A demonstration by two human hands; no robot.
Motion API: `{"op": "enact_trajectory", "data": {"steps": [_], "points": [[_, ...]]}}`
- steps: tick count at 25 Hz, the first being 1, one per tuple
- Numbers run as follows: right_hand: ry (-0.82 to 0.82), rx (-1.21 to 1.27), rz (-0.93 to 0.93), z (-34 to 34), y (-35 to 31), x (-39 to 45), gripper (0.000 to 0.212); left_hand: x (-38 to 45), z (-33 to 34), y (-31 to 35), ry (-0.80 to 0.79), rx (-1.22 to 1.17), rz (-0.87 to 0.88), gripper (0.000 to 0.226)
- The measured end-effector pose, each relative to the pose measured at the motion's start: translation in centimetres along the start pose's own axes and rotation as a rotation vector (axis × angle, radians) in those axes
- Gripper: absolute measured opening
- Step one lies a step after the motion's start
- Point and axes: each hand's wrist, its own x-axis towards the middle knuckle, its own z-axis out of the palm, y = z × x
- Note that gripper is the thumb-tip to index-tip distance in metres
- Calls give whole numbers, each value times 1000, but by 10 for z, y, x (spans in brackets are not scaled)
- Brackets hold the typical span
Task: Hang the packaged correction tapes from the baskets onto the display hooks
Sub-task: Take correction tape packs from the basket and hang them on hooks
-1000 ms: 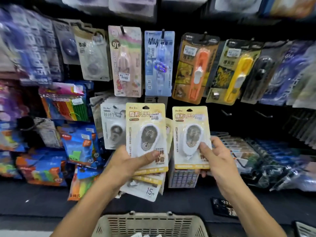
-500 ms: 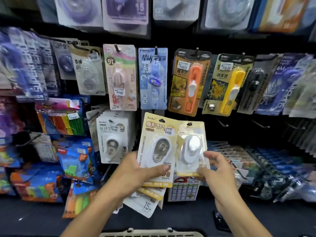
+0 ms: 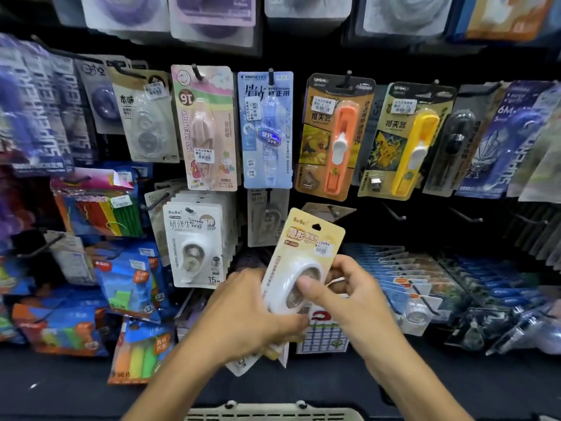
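Two hands, one card: lining up the hang hole before the hook

Two hands meet on a yellow correction tape pack (image 3: 299, 262), held in front of the lower rows of the display and tilted so that its top leans to the right. Its notched hang hole sits at the upper edge, clear of both hands and free of any hook. The right hand (image 3: 346, 294) pinches the pack, thumb pressed on the white blister and fingers curled behind the card's right edge. The left hand (image 3: 243, 311) is curled around a fanned stack of further packs (image 3: 264, 354) whose lower corners show beneath it; whether its fingers also touch the front pack cannot be told.

Judged from this pose, the step in hand is separating the top pack for hanging. To do it well, the right hand would keep its pinch low on the blister, leaving the hole unobstructed, and turn the card upright before presenting it. A bare hook (image 3: 394, 212) stands just above and to the right, with another empty hook (image 3: 466, 215) further along; either would take the card if its tip passes squarely through the notch. A likely fault is dragging the pack beneath it out of the stack.

Beside the hands hangs a full peg of white correction tape packs (image 3: 194, 244). A basket rim (image 3: 273, 413) shows at the bottom edge.
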Motion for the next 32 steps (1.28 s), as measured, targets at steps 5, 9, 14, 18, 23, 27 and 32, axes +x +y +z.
{"op": "enact_trajectory", "data": {"steps": [5, 9, 14, 18, 23, 27, 32], "points": [[167, 390, 128, 1, -8, 19, 31, 1, -6, -4, 32, -235, 0, 42], [237, -10, 34, -24, -13, 31, 18, 1, -12, -16, 166, -315, -101, 33], [556, -298, -40, -24, 4, 32, 35, 3, -24, -18, 207, -483, -69, 27], [308, -512, 6, -25, 8, 43, 23, 3, -18, -15, 199, -529, -37, 20], [-110, 15, 73, 2, 11, 17, 33, 5, 1, -3, 220, -279, 42, 30], [137, 273, 88, 2, 13, 20, 44, 8, 2, -7, 261, -185, 47, 37], [294, 51, 59, -26, 12, 19, 43, 13, -12, -17, 445, -268, 15, 33]]}}
